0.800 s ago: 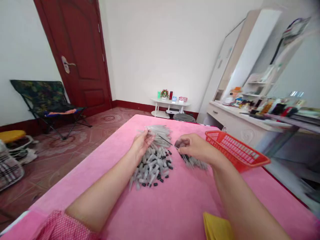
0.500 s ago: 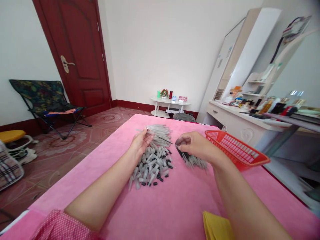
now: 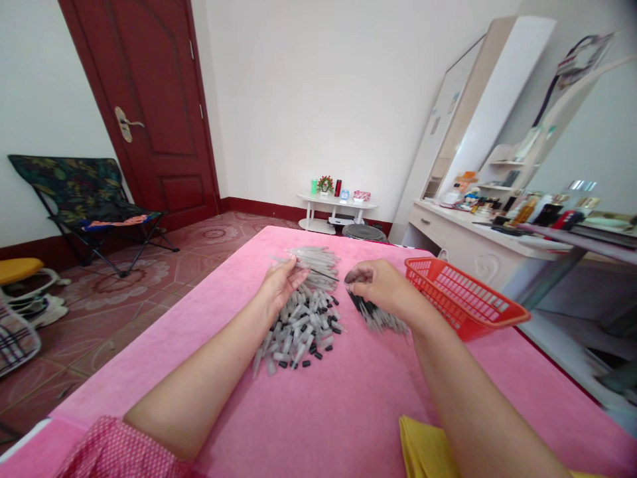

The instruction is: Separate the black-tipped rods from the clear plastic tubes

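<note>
1. Pink-covered desk [image 3: 318, 411]: carries everything; if the right forearm [image 3: 462, 385] drags on its cover, the piles could shift.

2. Red plastic basket [image 3: 460, 322]: stands just beyond that forearm; an outward elbow swing could knock it.

3. Heap of translucent plastic tubes [image 3: 298, 325]: lies loose beside the left hand [image 3: 284, 284]; a brushing wrist could scatter it.

4. Pile of slender dark-tipped pieces [image 3: 381, 320]: sits beneath the right hand [image 3: 378, 285], whose fingers curl; whether they pinch a piece, I cannot tell. Lifting one could disturb its neighbours.

5. Slim rod [image 3: 324, 274]: pinched by the left hand, its dark length pointing toward the right; a light pinch could let it twist or slip.

6. Black caps [image 3: 306, 364]: strewn at the heap's near edge; being small, they could roll away if nudged.
</note>
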The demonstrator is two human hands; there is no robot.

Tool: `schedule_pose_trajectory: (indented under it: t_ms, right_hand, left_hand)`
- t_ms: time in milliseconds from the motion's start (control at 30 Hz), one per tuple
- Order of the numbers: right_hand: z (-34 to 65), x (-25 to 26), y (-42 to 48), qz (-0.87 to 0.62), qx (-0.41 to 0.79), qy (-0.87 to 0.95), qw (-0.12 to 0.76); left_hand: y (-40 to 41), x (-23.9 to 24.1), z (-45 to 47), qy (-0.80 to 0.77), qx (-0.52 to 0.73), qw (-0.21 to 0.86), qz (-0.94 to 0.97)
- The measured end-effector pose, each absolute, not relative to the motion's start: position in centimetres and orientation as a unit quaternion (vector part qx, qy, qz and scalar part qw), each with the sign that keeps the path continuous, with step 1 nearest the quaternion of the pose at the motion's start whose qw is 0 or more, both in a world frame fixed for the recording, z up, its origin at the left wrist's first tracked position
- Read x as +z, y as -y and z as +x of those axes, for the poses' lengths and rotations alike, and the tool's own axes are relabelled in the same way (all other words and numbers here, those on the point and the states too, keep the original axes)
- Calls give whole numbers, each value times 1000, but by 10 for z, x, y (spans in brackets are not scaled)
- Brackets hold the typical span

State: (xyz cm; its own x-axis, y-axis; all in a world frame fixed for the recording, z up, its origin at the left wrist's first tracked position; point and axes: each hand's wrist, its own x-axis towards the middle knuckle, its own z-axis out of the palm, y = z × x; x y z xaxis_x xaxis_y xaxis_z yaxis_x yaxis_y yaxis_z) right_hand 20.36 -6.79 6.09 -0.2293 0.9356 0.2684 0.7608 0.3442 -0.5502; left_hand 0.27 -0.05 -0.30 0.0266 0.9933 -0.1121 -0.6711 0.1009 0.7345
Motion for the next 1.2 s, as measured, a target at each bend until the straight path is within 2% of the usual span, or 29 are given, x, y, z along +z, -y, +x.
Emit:
schedule_pose_trajectory:
  t_ms: [233, 400, 467, 533, 667, 733, 867, 1200]
  right_hand:
    - [200, 61, 67, -566, 76, 743, 349]
    - [186, 48, 62, -511, 146, 707, 467]
    - [183, 38, 58, -494, 177, 705, 478]
    - [184, 26, 54, -499, 187, 733, 423]
    - [186, 8, 53, -530, 183, 804, 197]
    - [186, 4, 55, -546, 159, 812, 130]
    - [183, 0, 57, -560, 119, 814, 102]
    - [185, -4, 52, -542, 142, 822, 106]
  left_hand:
    - [3, -5, 7, -323, 601, 686, 253]
    - [9, 0, 15, -289, 575, 726, 241]
    - [9, 2, 14, -280, 597, 725, 200]
    - [7, 4, 12, -272, 619, 719, 161]
    - [1, 3, 6, -265, 640, 710, 127]
    - [0, 2, 5, -260, 645, 708, 125]
    - [0, 1, 6, -253, 645, 709, 129]
    - [1, 1, 6, -255, 650, 703, 134]
